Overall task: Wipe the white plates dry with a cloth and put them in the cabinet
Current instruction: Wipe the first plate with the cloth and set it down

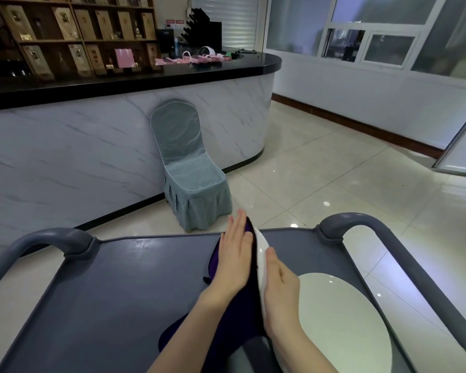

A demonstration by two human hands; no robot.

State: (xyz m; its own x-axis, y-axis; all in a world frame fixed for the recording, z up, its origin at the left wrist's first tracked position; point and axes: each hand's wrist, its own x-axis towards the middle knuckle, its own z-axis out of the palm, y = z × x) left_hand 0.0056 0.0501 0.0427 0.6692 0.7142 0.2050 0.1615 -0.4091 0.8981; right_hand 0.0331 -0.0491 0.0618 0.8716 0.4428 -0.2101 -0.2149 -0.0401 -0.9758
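A single wide-angle view, worn on the person's head, looks forward and down from over the near end of a grey service cart [124, 286]. The left hand [236, 254], right hand [280, 294] and an upright white plate [261, 254] sit close beneath the lens. Past the cart's far edge stand a covered chair [189, 168] and a marble-fronted counter [92, 146], with windows [371, 47] well beyond it, to the right.
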